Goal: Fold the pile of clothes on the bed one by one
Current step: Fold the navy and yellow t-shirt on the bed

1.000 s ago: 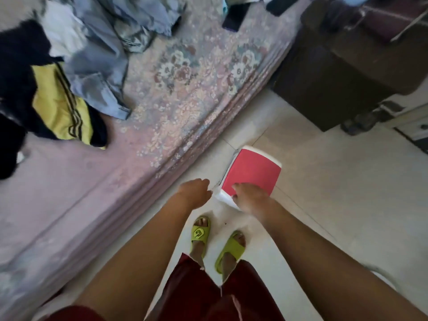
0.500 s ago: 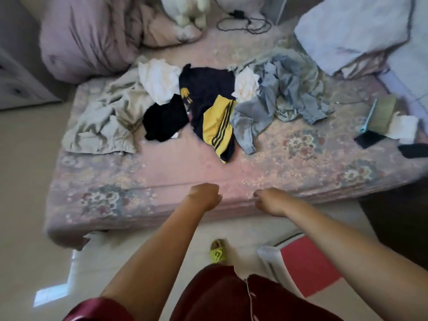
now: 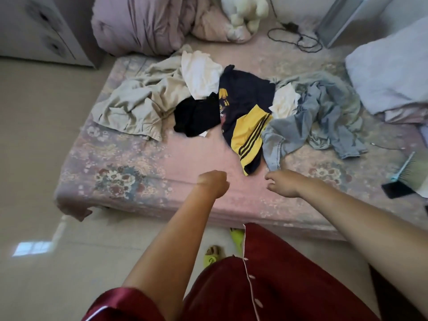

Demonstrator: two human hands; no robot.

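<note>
Head view gives me two bare hands stretched over the near edge of the bed (image 3: pixel 129 179), neither one touching cloth. My left hand (image 3: pixel 214 183) is balled into a fist with nothing in it; my right hand (image 3: pixel 281 184) hangs with its fingers loosely curled and empty, just short of the pile of clothes (image 3: pixel 231 107). That pile lies unfolded across the middle of the bed, and I count about six pieces in it: one beige garment (image 3: pixel 136 107) on the left, two white pieces (image 3: pixel 199 75) and (image 3: pixel 286 101), one black piece (image 3: pixel 196 117), one navy and yellow striped shirt (image 3: pixel 247 128) whose hem reaches closest to my hands, and one tangle of pale blue denim (image 3: pixel 319 117) on the right, though I cannot tell whether the denim is a single item. At the far end sit one rolled mauve quilt (image 3: pixel 139 22), one cream stuffed toy (image 3: pixel 244 12) and one black cable (image 3: pixel 296 38); a folded pale blanket (image 3: pixel 391 72) lies far right. One blue comb (image 3: pixel 404 167) and one dark phone (image 3: pixel 397 188) rest by the right edge. The bed wears a pink floral sheet, and the floor (image 3: pixel 34 181) around it is pale tile, with a white cabinet (image 3: pixel 44 28) in the far left corner. Two green slippers (image 3: pixel 212 254) show below, beside dark red clothing.
</note>
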